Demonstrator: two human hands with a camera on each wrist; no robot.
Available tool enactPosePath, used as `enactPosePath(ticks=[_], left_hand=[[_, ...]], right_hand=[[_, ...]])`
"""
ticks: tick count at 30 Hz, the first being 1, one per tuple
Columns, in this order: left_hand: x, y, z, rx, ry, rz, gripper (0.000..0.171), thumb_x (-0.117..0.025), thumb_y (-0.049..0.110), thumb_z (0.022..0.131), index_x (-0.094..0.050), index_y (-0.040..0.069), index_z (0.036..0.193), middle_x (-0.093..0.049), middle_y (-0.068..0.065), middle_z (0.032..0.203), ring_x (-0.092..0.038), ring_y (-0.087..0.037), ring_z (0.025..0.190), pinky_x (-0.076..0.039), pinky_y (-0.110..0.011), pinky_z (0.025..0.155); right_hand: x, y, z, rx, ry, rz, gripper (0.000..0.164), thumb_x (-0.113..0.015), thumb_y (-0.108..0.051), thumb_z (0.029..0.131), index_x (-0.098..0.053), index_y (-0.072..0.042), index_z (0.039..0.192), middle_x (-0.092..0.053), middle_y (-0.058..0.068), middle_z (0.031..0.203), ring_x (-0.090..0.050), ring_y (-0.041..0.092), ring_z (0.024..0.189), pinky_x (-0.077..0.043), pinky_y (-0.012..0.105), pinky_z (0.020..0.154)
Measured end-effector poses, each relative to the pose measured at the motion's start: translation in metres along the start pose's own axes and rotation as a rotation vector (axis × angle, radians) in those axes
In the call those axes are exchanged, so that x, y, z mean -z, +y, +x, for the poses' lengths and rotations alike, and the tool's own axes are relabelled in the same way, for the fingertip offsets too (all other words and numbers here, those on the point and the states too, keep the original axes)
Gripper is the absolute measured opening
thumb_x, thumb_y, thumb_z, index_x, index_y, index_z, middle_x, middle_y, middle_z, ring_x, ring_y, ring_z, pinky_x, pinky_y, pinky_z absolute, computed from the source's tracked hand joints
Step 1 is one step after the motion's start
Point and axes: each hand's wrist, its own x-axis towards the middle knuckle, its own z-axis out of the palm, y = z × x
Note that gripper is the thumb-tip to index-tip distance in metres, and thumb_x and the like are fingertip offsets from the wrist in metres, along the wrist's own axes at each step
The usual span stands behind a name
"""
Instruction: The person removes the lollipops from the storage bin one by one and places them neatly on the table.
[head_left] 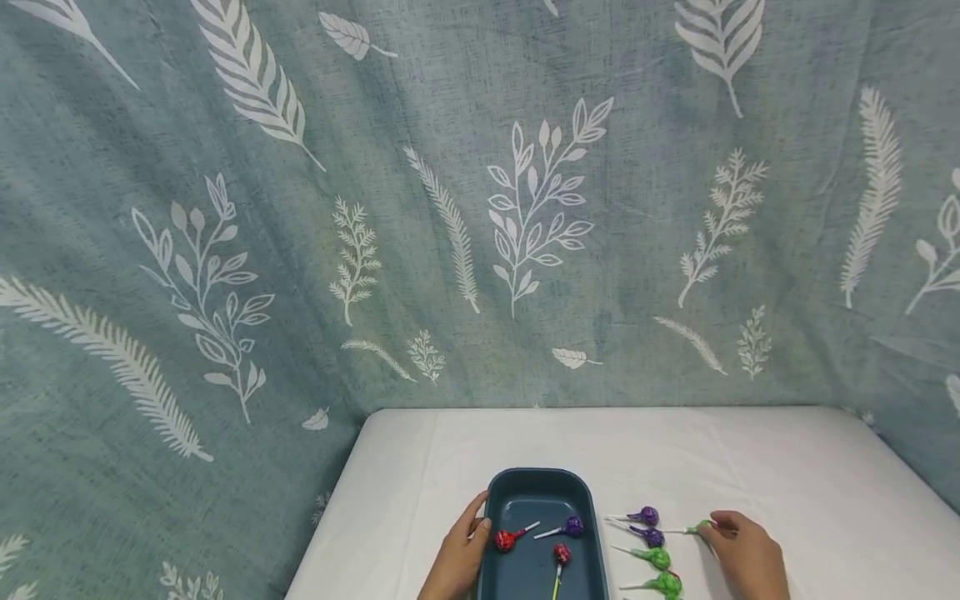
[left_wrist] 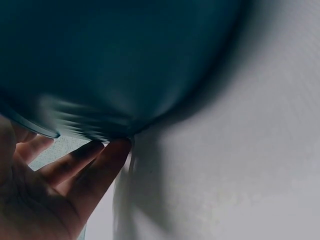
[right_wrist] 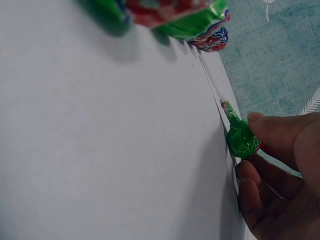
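White-covered table [head_left: 825, 483]. Dark blue tray [head_left: 525, 579], round-cornered; your left hand [head_left: 459, 554] grips its side. Your right hand [head_left: 750, 554], thumb and fingers pinching one green lollipop [right_wrist: 243, 140], right of the tray: round head, glossy wrapper, traces of red, slim white stick.

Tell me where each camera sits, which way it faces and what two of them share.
Head: worn on the head, facing forward and down across the white table to the leafy cloth; left hand and right hand show.
Left wrist: worn there, facing the blue tray up close from outside; only the left hand shows.
Right wrist: worn there, facing the pinched green lollipop; only the right hand shows.
Head and right wrist share that lollipop.
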Motion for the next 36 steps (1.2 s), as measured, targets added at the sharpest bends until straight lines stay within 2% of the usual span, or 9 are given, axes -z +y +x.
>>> enactPosePath(ticks=[9, 18, 22, 27, 36], left_hand=[[0.000, -0.002, 0.000, -0.028, 0.009, 0.032, 0.047, -0.052, 0.021, 0.107, -0.045, 0.010, 0.153, -0.066, -0.022, 0.124, -0.061, -0.044, 0.118, -0.045, -0.065, 0.096], [0.000, -0.001, 0.000, -0.008, 0.009, 0.016, 0.048, -0.052, 0.023, 0.107, -0.045, 0.012, 0.153, -0.066, -0.021, 0.125, -0.060, -0.044, 0.120, -0.044, -0.065, 0.097], [0.000, 0.000, 0.000, -0.006, 0.010, 0.018, 0.048, -0.052, 0.022, 0.107, -0.045, 0.012, 0.153, -0.066, -0.021, 0.125, -0.059, -0.044, 0.121, -0.044, -0.066, 0.097], [0.000, 0.000, -0.001, -0.009, 0.011, 0.025, 0.048, -0.052, 0.022, 0.107, -0.045, 0.011, 0.153, -0.067, -0.021, 0.124, -0.059, -0.044, 0.120, -0.044, -0.066, 0.097], [0.001, -0.004, 0.000, -0.022, 0.001, 0.019, 0.048, -0.052, 0.023, 0.107, -0.045, 0.010, 0.153, -0.067, -0.021, 0.124, -0.061, -0.043, 0.119, -0.045, -0.064, 0.097]], right_hand=[[0.012, -0.007, -0.002, -0.033, 0.033, 0.034, 0.048, -0.076, -0.018, 0.088, -0.060, 0.012, 0.121, -0.061, 0.036, 0.113, -0.059, 0.051, 0.103, -0.046, 0.061, 0.085], [0.025, -0.031, -0.011, 0.048, 0.057, 0.073, 0.046, -0.073, -0.017, 0.091, -0.060, 0.012, 0.125, -0.061, 0.035, 0.118, -0.059, 0.050, 0.107, -0.046, 0.062, 0.088], [0.023, -0.045, -0.017, 0.099, 0.033, 0.082, 0.044, -0.073, -0.017, 0.091, -0.061, 0.011, 0.123, -0.065, 0.032, 0.115, -0.062, 0.048, 0.105, -0.048, 0.059, 0.087], [0.020, -0.058, -0.023, 0.194, -0.036, 0.087, 0.043, -0.073, -0.018, 0.092, -0.063, 0.010, 0.123, -0.068, 0.028, 0.113, -0.065, 0.045, 0.104, -0.051, 0.056, 0.087], [0.018, -0.091, -0.036, 0.227, -0.132, 0.120, 0.041, -0.074, -0.018, 0.093, -0.064, 0.006, 0.125, -0.069, 0.026, 0.114, -0.066, 0.042, 0.105, -0.054, 0.052, 0.086]])
